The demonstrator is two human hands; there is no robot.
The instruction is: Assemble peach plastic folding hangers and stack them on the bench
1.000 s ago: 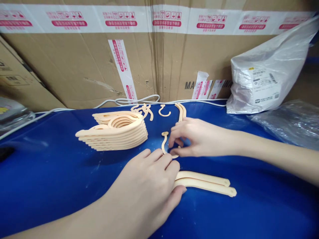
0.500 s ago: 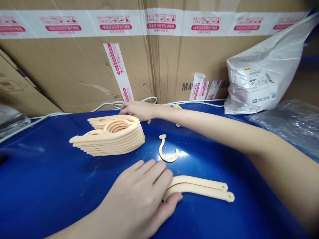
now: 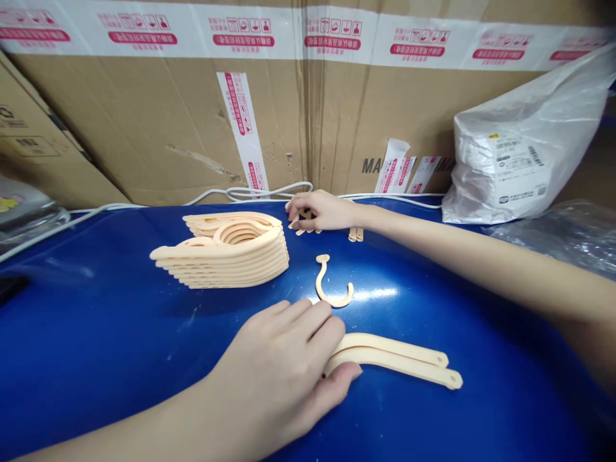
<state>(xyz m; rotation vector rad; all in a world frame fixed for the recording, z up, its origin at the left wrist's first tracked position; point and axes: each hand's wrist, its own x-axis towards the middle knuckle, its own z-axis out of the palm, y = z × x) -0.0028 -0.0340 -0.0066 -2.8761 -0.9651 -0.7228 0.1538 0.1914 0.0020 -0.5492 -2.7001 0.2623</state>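
Observation:
My left hand (image 3: 283, 366) lies flat on the blue table (image 3: 96, 346), fingers together, its fingertips pressing the near ends of two cream curved plastic arms (image 3: 404, 360). A cream hook piece (image 3: 331, 289) lies just beyond those fingers. My right hand (image 3: 321, 210) reaches to the back of the table, its fingers curled over small cream hook pieces (image 3: 301, 224) there. A stack of cream folded hanger pieces (image 3: 226, 251) sits left of my right hand.
Large taped cardboard boxes (image 3: 298, 102) wall off the back. A white cable (image 3: 260, 192) runs along their foot. A white plastic bag (image 3: 520, 154) with a label sits at the back right, clear plastic film (image 3: 568, 231) beside it. Two more cream arms (image 3: 356, 233) lie under my right wrist.
My right hand let go of the hook near the middle, reached to the far left behind the stack, then drew back right onto the small hook pieces. My left hand stayed put.

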